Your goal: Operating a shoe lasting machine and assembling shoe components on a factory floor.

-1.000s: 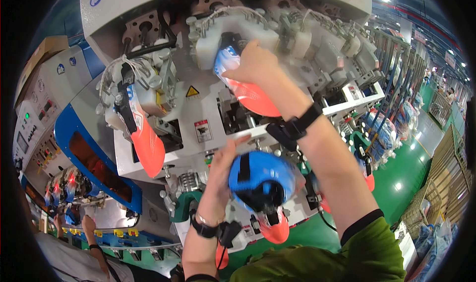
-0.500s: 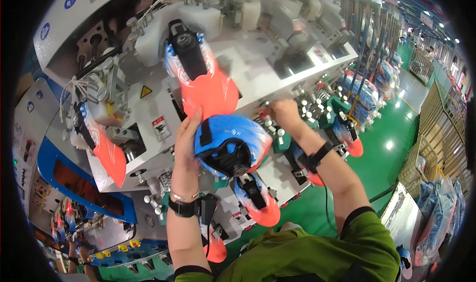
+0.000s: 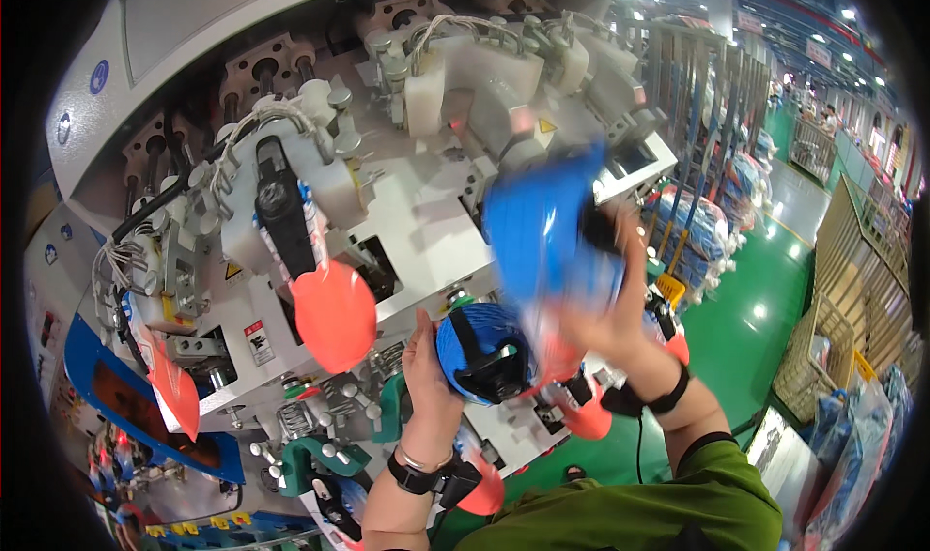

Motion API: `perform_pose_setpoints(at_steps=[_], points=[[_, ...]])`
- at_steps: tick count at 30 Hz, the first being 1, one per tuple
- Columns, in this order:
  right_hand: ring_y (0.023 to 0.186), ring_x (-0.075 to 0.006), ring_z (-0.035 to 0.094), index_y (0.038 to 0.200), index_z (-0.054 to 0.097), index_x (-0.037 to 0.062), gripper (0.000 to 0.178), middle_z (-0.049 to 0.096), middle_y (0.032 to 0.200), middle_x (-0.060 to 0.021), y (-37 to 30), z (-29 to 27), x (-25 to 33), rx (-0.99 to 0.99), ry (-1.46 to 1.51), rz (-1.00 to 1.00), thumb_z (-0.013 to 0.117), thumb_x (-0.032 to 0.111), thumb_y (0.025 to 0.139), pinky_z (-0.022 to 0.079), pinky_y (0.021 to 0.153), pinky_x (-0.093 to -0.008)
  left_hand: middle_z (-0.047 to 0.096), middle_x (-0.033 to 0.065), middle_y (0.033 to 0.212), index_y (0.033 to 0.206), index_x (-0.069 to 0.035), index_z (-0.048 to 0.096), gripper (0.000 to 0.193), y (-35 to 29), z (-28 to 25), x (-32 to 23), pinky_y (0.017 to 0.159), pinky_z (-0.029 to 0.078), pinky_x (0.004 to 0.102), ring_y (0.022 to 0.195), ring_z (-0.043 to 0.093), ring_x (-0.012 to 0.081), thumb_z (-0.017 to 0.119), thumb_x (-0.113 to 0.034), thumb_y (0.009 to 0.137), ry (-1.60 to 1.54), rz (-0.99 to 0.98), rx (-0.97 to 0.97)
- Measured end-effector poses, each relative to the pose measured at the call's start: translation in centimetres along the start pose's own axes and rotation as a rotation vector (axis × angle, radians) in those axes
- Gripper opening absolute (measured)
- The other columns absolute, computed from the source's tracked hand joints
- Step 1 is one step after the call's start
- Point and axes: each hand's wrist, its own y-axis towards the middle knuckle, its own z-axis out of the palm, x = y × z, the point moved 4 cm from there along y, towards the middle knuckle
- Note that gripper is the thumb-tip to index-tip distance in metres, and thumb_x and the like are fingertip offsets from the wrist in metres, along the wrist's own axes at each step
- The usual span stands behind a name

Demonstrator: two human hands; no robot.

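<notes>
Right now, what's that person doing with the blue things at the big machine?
A person stands at a large white machine with orange foot-shaped forms sticking out. The left hand cups a blue shoe upper sitting on one form. The right hand holds a second blue shoe piece up above it; that one is blurred, so its exact shape is hard to tell.

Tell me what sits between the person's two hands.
In the head view, a blue shoe upper on its mould sits between the left hand and right hand; both touch it.
</notes>
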Motion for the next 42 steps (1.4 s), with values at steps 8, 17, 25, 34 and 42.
perform_pose_setpoints(at_steps=[8,17,25,34,42], points=[[0.093,-0.0367,0.057,0.117,0.035,-0.0084,0.092,0.052,0.103,-0.0265,18.6,7.3,-14.5,0.480,-0.650,0.375,0.069,0.055,0.060,0.048,0.078,-0.0391,0.060,0.0020,0.072,0.112,0.002,0.052,0.051,2.7,10.3,4.4,0.054,0.043,0.0192,0.060,0.054,0.0057,0.048,-0.043,0.088,0.355,-0.001,0.406],[0.082,-0.0397,0.059,0.137,0.015,0.0056,0.108,0.051,0.097,-0.0296,14.9,5.6,-13.7,0.698,-0.548,-0.074,0.069,0.054,0.058,0.050,0.070,-0.0408,0.058,-0.0005,0.056,0.065,-0.006,0.062,0.040,8.3,14.0,6.9,0.042,0.037,0.0191,0.045,0.049,0.0053,0.054,-0.040,0.086,0.502,-0.023,0.297],[0.080,-0.0345,0.060,0.136,0.020,0.0108,0.103,0.055,0.097,-0.0246,13.9,5.5,-13.3,0.800,-0.671,-0.132,0.070,0.055,0.058,0.050,0.067,-0.0385,0.059,-0.0011,0.062,0.074,-0.008,0.063,0.034,7.6,13.9,9.7,0.048,0.039,0.0180,0.050,0.051,0.0045,0.050,-0.036,0.089,0.383,0.015,0.250],[0.071,-0.0322,0.060,0.084,0.058,0.0066,0.028,0.061,0.073,-0.0143,1.2,-7.0,-20.6,0.704,-0.459,0.074,0.064,0.031,0.072,0.047,0.062,-0.0424,0.061,0.0022,0.082,0.096,-0.005,0.061,0.037,7.2,11.8,8.0,0.071,0.043,0.0248,0.076,0.055,0.0104,0.046,-0.039,0.090,0.779,0.248,0.109],[0.071,-0.0353,0.061,0.090,0.067,0.0106,0.023,0.062,0.073,-0.0180,-5.4,-6.2,-31.8,0.743,-0.533,0.210,0.056,0.028,0.079,0.046,0.062,-0.0433,0.060,0.0045,0.093,0.106,-0.001,0.057,0.040,8.1,13.5,11.4,0.078,0.042,0.0284,0.086,0.052,0.0123,0.043,-0.035,0.091,0.652,0.503,0.452]])
